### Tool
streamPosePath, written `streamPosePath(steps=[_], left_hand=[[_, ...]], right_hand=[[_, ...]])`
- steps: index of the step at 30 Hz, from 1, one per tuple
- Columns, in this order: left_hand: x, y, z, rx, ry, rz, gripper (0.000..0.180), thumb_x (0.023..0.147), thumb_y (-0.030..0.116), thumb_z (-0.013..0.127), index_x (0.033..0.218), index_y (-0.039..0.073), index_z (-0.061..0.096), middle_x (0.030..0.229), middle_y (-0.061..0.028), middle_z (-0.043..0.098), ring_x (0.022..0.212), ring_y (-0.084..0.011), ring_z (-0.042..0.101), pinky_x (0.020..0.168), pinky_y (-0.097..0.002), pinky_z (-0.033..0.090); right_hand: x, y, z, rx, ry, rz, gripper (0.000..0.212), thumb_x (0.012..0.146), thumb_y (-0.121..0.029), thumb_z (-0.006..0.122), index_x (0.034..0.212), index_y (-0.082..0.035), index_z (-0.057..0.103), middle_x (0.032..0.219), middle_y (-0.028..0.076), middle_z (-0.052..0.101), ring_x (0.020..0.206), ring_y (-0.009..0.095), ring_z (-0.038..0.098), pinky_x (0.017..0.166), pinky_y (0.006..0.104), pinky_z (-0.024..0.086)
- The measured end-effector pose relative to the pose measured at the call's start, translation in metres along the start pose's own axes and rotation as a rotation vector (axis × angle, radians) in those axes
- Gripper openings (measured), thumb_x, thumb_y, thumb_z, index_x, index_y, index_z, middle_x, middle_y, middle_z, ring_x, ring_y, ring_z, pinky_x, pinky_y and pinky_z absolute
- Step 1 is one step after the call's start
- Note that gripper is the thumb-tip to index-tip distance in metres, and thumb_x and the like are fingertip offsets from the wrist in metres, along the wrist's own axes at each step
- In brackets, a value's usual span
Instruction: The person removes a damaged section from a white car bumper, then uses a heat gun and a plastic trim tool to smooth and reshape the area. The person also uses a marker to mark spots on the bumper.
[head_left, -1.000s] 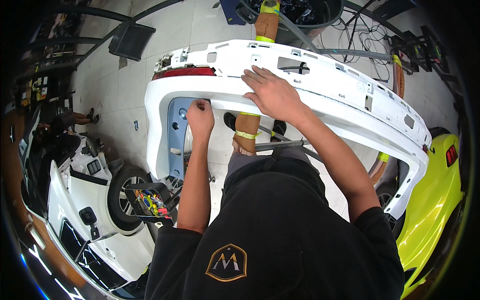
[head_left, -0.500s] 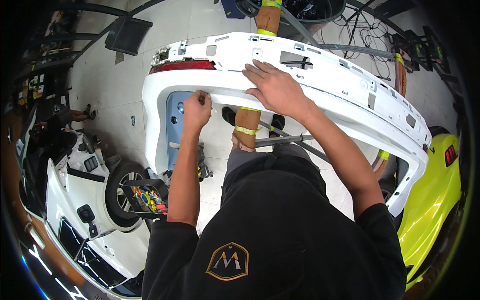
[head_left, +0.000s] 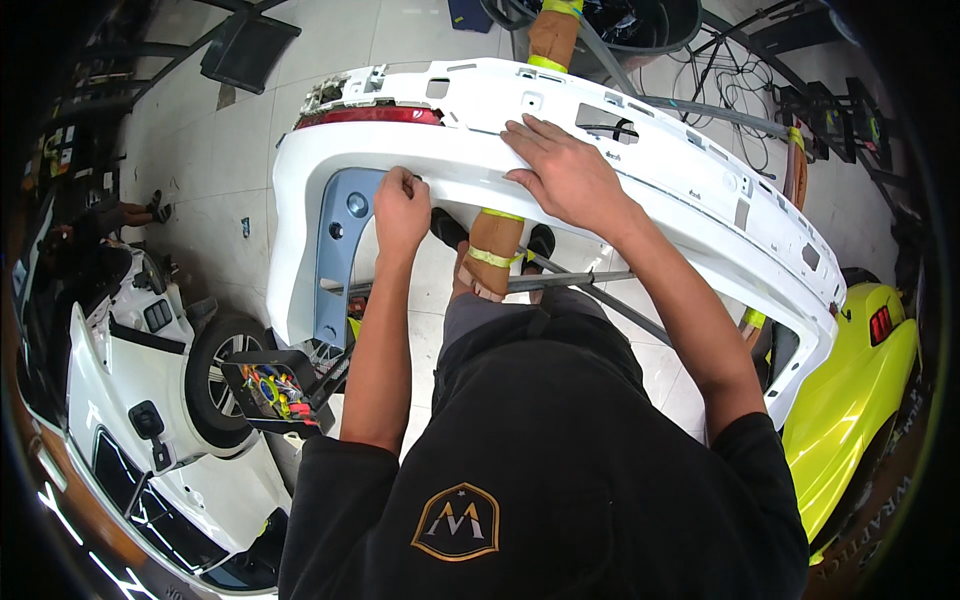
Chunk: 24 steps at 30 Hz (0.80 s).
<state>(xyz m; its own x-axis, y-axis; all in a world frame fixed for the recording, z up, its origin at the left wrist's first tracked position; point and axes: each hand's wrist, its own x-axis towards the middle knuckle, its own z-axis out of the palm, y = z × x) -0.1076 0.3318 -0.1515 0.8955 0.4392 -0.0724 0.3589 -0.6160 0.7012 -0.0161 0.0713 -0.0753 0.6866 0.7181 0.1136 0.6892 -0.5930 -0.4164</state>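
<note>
A white car bumper (head_left: 330,160) lies across a stand before me, with a red reflector (head_left: 375,115) set in its left part. At its near inner edge, beside the blue-grey panel (head_left: 345,240), my left hand (head_left: 403,215) is closed with the fingertips pinched together. Whatever sits between those fingertips is too small to make out. Palm down, my right hand (head_left: 572,182) rests on the bumper's white face, its fingers stretched out and pointing up to the left.
Brown padding (head_left: 492,245) tied with yellow tape wraps the metal stand (head_left: 570,282). A tool box (head_left: 275,390) full of hand tools stands left of my left forearm. A white car (head_left: 190,430) is at the left, a yellow-green one (head_left: 850,390) at the right. Cables (head_left: 730,120) lie beyond the bumper.
The view has shifted slightly, so the bumper and cars sit a little further left and more of the tool box shows. Both hands keep nearly the same places on the bumper.
</note>
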Motion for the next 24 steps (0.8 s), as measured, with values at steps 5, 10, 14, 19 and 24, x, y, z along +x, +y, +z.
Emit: streamPosePath(steps=[5,10,14,19,24], left_hand=[[-0.002,0.009,-0.008,-0.012,-0.069,-0.052,0.02,0.085,0.009,0.062,0.095,-0.008,0.063,0.086,-0.0199,0.066,0.072,-0.0308,0.062,0.07,-0.039,0.051],[-0.007,0.001,0.001,-0.165,-0.014,-0.229,0.027,0.086,0.007,0.062,0.107,-0.009,0.064,0.088,-0.0142,0.068,0.075,-0.0209,0.065,0.072,-0.033,0.053],[-0.007,0.0,0.002,-0.277,-0.04,-0.273,0.026,0.086,0.007,0.064,0.107,-0.008,0.065,0.088,-0.0111,0.068,0.072,-0.0161,0.065,0.066,-0.0291,0.053],[-0.007,0.0,0.001,-0.41,-0.044,-0.345,0.023,0.093,0.011,0.066,0.107,-0.007,0.065,0.086,-0.01,0.068,0.07,-0.0137,0.066,0.06,-0.0271,0.055],[-0.006,-0.004,0.005,-0.323,-0.014,-0.262,0.025,0.095,0.014,0.067,0.105,-0.009,0.065,0.082,-0.0101,0.068,0.066,-0.0147,0.066,0.055,-0.0299,0.058]], right_hand=[[-0.002,-0.001,-0.001,0.022,0.0,0.009,0.05,0.1,-0.033,0.062,0.139,-0.002,0.058,0.145,0.015,0.059,0.14,0.032,0.05,0.112,0.0422,0.046],[-0.004,-0.002,0.002,0.041,0.022,0.003,0.049,0.1,-0.031,0.061,0.139,-0.001,0.058,0.146,0.015,0.058,0.14,0.032,0.05,0.115,0.0424,0.043],[-0.006,-0.002,0.001,0.047,0.038,-0.008,0.048,0.1,-0.03,0.062,0.137,0.0,0.058,0.145,0.016,0.058,0.139,0.033,0.05,0.116,0.0423,0.042],[-0.006,-0.001,0.004,0.032,0.039,-0.014,0.048,0.1,-0.029,0.062,0.137,0.0,0.059,0.145,0.016,0.059,0.14,0.032,0.05,0.117,0.0422,0.042],[-0.005,0.0,0.003,0.022,0.028,-0.003,0.047,0.1,-0.03,0.061,0.137,0.0,0.059,0.144,0.016,0.059,0.14,0.032,0.05,0.117,0.042,0.042]])
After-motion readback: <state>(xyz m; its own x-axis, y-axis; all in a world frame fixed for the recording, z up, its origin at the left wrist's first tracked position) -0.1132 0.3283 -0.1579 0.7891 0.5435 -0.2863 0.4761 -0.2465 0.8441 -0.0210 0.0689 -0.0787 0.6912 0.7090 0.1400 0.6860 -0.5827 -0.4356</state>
